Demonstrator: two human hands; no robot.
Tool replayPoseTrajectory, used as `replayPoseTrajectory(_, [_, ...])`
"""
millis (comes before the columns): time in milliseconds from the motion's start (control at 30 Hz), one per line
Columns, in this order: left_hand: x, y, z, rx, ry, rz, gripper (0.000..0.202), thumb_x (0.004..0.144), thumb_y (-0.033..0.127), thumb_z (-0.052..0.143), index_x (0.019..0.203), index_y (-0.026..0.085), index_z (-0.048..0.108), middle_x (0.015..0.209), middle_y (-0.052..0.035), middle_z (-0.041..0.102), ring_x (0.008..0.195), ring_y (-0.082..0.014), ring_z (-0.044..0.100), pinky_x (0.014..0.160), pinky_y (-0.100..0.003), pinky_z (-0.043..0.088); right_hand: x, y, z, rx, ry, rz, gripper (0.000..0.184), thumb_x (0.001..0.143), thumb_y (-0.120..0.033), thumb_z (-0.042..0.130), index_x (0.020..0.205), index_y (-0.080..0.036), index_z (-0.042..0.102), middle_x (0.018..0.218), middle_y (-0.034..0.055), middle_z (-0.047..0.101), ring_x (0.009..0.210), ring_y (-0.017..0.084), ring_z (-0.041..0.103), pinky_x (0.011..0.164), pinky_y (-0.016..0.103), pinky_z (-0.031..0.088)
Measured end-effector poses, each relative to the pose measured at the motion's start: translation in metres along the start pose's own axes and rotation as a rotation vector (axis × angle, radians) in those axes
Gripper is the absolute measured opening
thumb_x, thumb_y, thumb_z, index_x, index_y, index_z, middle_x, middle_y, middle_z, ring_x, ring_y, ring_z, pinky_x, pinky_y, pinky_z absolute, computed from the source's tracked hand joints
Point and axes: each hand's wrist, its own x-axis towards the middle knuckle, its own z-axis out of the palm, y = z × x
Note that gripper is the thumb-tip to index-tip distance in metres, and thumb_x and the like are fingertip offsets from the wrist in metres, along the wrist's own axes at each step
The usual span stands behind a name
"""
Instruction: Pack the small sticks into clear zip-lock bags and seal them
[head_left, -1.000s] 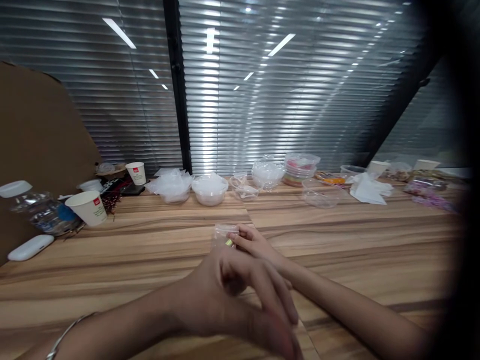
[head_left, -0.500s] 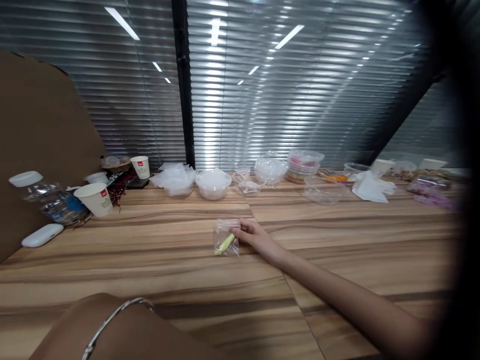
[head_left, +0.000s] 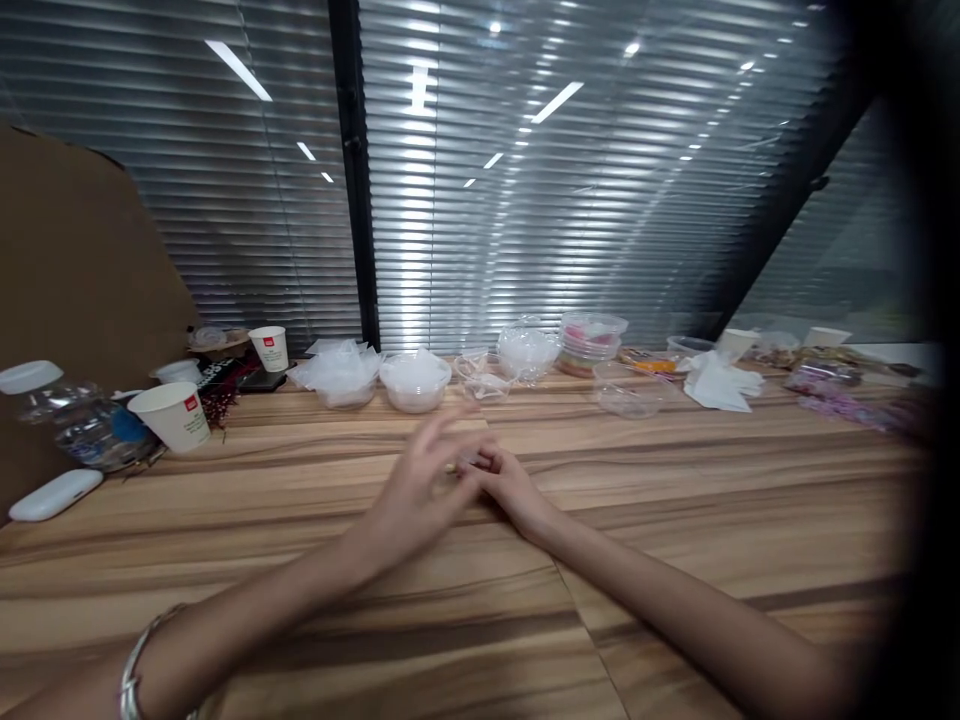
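Observation:
My two hands meet at the middle of the wooden table (head_left: 675,500). My right hand (head_left: 514,487) lies on the table with its fingers curled on a small clear plastic bag (head_left: 454,466) that holds something yellow-green. The bag is almost wholly hidden behind my left hand (head_left: 420,490). That hand has come in from the lower left and lies over the bag, its fingers spread and slightly blurred. A metal bracelet (head_left: 139,655) sits on my left wrist.
Along the far edge stand clear plastic bowls (head_left: 415,382), stacked lidded tubs (head_left: 592,340), white tissue (head_left: 716,382) and bags of small coloured bits (head_left: 832,395). At the left are paper cups (head_left: 176,415), a water bottle (head_left: 71,420), a white case (head_left: 52,495) and a cardboard sheet (head_left: 75,280).
My left hand drew back out of view half a second ago and has now reached forward again over the bag. My right hand has stayed on the bag.

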Motion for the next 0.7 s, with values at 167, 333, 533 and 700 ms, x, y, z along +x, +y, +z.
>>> replayPoseTrajectory(167, [0.002, -0.076, -0.004, 0.069, 0.142, -0.252, 0.055, 0.075, 0.034, 0.06, 0.127, 0.026, 0.043, 0.132, -0.0083, 0.044, 0.126, -0.0259, 0.034, 0.105, -0.044, 0.026, 0.005, 0.006, -0.003, 0.045, 0.042, 0.013, 0.03, 0.076, -0.046, 0.06, 0.079, -0.017, 0.061, 0.078, 0.0044, 0.063, 0.076, 0.017, 0.056, 0.076, 0.031, 0.042])
replayPoseTrajectory(333, [-0.004, -0.106, 0.0, -0.197, 0.088, -0.327, 0.036, 0.077, 0.039, 0.056, 0.107, 0.018, 0.059, 0.111, -0.0089, 0.061, 0.106, -0.0226, 0.053, 0.094, -0.035, 0.039, 0.008, 0.005, -0.005, 0.006, 0.063, 0.003, 0.031, 0.075, -0.049, 0.06, 0.072, -0.018, 0.058, 0.072, 0.0037, 0.062, 0.071, 0.017, 0.055, 0.072, 0.03, 0.041])
replayPoseTrajectory(533, [-0.008, -0.112, 0.001, -0.299, 0.014, -0.333, 0.029, 0.079, 0.041, 0.053, 0.084, 0.015, 0.064, 0.09, -0.0053, 0.066, 0.086, -0.0198, 0.058, 0.082, -0.029, 0.043, 0.008, 0.005, -0.003, 0.032, 0.028, 0.018, 0.03, 0.072, -0.048, 0.063, 0.072, -0.019, 0.055, 0.073, 0.0026, 0.062, 0.072, 0.017, 0.056, 0.073, 0.03, 0.042])
replayPoseTrajectory(700, [-0.009, -0.114, 0.0, -0.364, 0.071, -0.388, 0.03, 0.078, 0.043, 0.053, 0.084, 0.015, 0.062, 0.088, -0.0044, 0.065, 0.085, -0.0196, 0.057, 0.08, -0.029, 0.043, 0.008, 0.005, -0.002, 0.063, 0.026, 0.028, 0.025, 0.072, -0.04, 0.065, 0.083, -0.018, 0.058, 0.082, 0.0031, 0.064, 0.079, 0.016, 0.057, 0.077, 0.029, 0.041])
